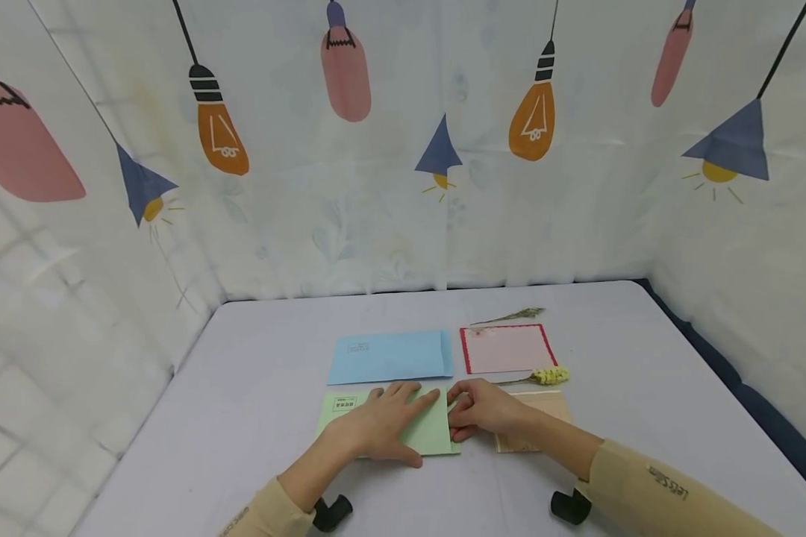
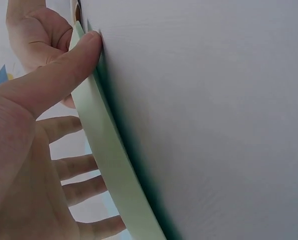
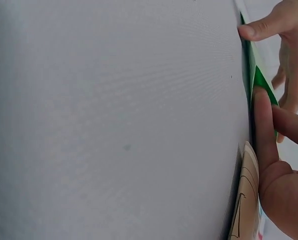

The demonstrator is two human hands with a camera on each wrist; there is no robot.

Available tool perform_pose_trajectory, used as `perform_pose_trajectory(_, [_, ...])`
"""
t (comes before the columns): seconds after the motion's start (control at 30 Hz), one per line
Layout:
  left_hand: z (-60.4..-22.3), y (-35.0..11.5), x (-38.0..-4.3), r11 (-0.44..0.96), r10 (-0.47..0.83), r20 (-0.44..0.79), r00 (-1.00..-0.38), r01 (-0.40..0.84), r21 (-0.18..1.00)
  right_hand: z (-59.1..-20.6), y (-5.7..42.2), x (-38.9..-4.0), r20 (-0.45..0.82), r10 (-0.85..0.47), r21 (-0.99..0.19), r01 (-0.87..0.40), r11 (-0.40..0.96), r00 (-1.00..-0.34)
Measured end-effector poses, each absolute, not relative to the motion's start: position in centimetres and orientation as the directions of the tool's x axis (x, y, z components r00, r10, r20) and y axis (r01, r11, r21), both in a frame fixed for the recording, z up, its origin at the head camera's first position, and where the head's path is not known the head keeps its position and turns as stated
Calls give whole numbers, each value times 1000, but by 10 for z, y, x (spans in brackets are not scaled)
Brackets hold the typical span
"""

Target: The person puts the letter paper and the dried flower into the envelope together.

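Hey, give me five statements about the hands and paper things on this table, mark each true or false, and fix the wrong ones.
1. The left hand is spread over the green envelope. True.
2. The red-bordered card lies to the right of the blue envelope. True.
3. The blue envelope lies on top of the green envelope. False: it lies beyond it on the table.
4. The right hand is holding the yellow flower. False: its fingers are at the green envelope's right end.
5. The yellow flower lies between the red-bordered card and the tan card. True.
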State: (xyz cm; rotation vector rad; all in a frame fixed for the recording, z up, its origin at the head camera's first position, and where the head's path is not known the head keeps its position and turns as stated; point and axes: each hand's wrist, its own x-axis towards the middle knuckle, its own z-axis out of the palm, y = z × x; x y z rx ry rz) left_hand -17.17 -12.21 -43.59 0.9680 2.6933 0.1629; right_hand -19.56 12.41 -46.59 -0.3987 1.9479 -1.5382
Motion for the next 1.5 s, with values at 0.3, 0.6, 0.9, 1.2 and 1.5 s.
perform_pose_trajectory(0.3, [-430, -129, -172, 800, 600, -259, -757, 555, 229, -464, 123, -196, -275, -581, -948, 114, 298, -766])
perform_pose_trajectory(0.6, [-431, -137, -175, 803, 593, -268, -759, 536, 260, -461, 124, -195, -272, -583, -949, 113, 295, -766])
perform_pose_trajectory(0.9, [-430, -137, -175, 796, 603, -260, -754, 549, 253, -456, 129, -194, -244, -601, -953, 73, 295, -761])
perform_pose_trajectory(1.2, [-435, -137, -176, 799, 600, -250, -760, 555, 231, -446, 146, -195, -160, -630, -926, -106, 363, -760])
perform_pose_trajectory(1.5, [-436, -138, -180, 798, 601, -237, -763, 556, 232, -427, 179, -198, -66, -611, -864, -261, 430, -789])
